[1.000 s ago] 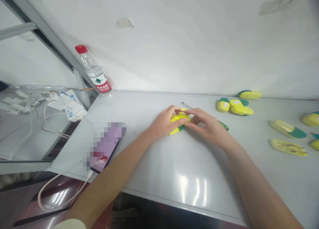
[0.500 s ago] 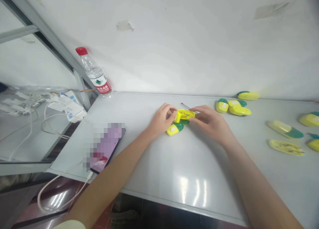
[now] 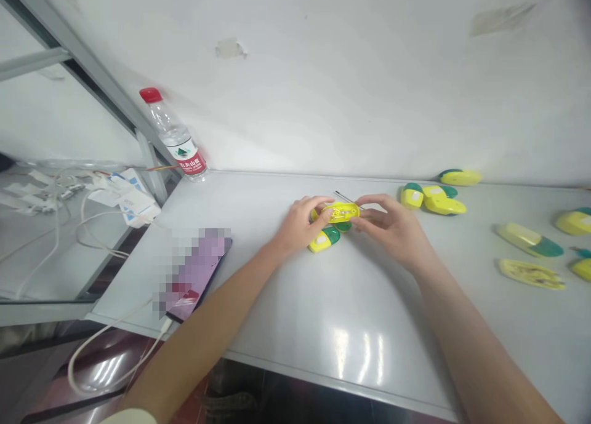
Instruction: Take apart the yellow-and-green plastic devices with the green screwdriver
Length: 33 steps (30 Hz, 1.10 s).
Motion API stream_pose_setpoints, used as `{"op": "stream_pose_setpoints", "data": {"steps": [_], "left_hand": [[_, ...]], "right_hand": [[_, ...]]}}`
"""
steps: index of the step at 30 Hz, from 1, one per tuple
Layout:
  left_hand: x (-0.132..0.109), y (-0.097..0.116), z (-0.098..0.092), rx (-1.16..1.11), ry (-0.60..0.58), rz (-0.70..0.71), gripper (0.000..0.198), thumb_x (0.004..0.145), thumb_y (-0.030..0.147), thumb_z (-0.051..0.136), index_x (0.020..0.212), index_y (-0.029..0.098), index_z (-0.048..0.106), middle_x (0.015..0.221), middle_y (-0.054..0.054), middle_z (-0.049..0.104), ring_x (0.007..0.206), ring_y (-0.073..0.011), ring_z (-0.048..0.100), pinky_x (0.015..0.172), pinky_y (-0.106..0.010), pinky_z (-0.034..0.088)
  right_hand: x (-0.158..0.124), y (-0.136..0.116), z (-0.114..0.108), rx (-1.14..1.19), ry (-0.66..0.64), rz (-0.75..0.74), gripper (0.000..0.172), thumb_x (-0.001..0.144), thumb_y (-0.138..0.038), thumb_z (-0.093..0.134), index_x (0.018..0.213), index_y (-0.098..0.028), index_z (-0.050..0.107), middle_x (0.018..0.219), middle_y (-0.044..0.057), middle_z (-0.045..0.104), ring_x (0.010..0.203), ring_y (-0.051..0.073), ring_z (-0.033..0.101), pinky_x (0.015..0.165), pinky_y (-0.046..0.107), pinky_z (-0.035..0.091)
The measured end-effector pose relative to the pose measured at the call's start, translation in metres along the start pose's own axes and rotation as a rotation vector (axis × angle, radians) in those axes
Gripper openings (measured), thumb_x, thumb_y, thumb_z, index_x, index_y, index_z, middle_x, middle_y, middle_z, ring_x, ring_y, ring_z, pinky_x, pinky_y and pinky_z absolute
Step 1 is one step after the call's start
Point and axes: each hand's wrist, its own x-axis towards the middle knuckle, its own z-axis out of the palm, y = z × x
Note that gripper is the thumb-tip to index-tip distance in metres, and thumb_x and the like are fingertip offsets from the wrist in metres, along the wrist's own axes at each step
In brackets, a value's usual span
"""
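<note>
Between the fingers (image 3: 322,217) of the left hand (image 3: 298,228) and the right hand (image 3: 394,230), pinched at either end, a yellow plastic shell (image 3: 340,211) hung just above the counter (image 3: 323,325). Directly beneath lay a yellow-and-green casing (image 3: 324,239). Similar yellow-and-green pieces (image 3: 443,204) rested well apart to the right.

Red-capped water bottle (image 3: 173,136) standing at the far left corner of the white table (image 3: 323,332), phone (image 3: 196,271) lying near the left edge, white cable (image 3: 167,320) trailing off it, yellow-and-green plastic pieces (image 3: 434,197) lying scattered far right, white packets (image 3: 132,197) and wires sitting on the glass surface (image 3: 41,264) at left.
</note>
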Motion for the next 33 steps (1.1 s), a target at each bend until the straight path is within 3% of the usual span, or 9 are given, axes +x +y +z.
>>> {"op": "stream_pose_setpoints", "data": {"steps": [4, 8, 20, 24, 27, 33], "left_hand": [[-0.001, 0.000, 0.001, 0.021, -0.013, 0.028, 0.030, 0.100, 0.040, 0.056, 0.118, 0.021, 0.072, 0.108, -0.007, 0.076, 0.102, -0.0195, 0.068, 0.096, -0.034, 0.051], [-0.001, 0.002, 0.001, 0.044, 0.023, 0.062, 0.029, 0.100, 0.038, 0.057, 0.117, 0.021, 0.073, 0.106, -0.008, 0.076, 0.102, -0.0195, 0.067, 0.094, -0.033, 0.052], [-0.002, 0.004, 0.004, 0.086, 0.024, 0.132, 0.027, 0.101, 0.036, 0.059, 0.114, 0.018, 0.074, 0.099, -0.008, 0.076, 0.095, -0.0186, 0.066, 0.095, -0.034, 0.051], [-0.001, 0.004, 0.003, 0.058, 0.041, 0.076, 0.028, 0.101, 0.039, 0.058, 0.113, 0.020, 0.075, 0.103, -0.008, 0.077, 0.097, -0.0190, 0.066, 0.094, -0.034, 0.052], [0.001, -0.001, 0.002, -0.038, 0.116, -0.013, 0.031, 0.101, 0.041, 0.057, 0.114, 0.020, 0.075, 0.110, -0.008, 0.077, 0.095, -0.0176, 0.067, 0.090, -0.032, 0.053], [0.005, -0.010, 0.001, -0.231, 0.208, -0.156, 0.040, 0.101, 0.050, 0.055, 0.116, 0.019, 0.075, 0.121, -0.008, 0.077, 0.102, -0.0182, 0.070, 0.084, -0.029, 0.054]], "right_hand": [[0.001, 0.000, 0.001, -0.186, 0.025, -0.154, 0.025, 0.091, -0.047, 0.073, 0.103, -0.025, 0.074, 0.118, 0.009, 0.066, 0.089, 0.023, 0.075, 0.071, 0.038, 0.065], [0.001, 0.004, 0.002, -0.364, 0.050, -0.253, 0.021, 0.096, -0.043, 0.068, 0.104, -0.027, 0.078, 0.118, 0.010, 0.066, 0.083, 0.022, 0.072, 0.069, 0.041, 0.065], [-0.001, 0.006, 0.006, -0.426, 0.037, -0.288, 0.015, 0.098, -0.035, 0.062, 0.092, -0.027, 0.074, 0.116, 0.009, 0.067, 0.076, 0.021, 0.068, 0.067, 0.044, 0.062], [-0.001, -0.001, 0.003, -0.378, 0.010, -0.248, 0.016, 0.097, -0.038, 0.063, 0.092, -0.027, 0.073, 0.120, 0.010, 0.066, 0.079, 0.022, 0.068, 0.068, 0.043, 0.062], [0.000, -0.004, -0.006, -0.340, 0.017, -0.203, 0.020, 0.094, -0.044, 0.067, 0.088, -0.026, 0.073, 0.116, 0.010, 0.066, 0.080, 0.021, 0.067, 0.064, 0.040, 0.060], [0.003, 0.000, -0.023, -0.364, -0.065, -0.130, 0.035, 0.087, -0.059, 0.071, 0.089, -0.025, 0.075, 0.111, 0.011, 0.068, 0.068, 0.018, 0.065, 0.060, 0.038, 0.058]]}}
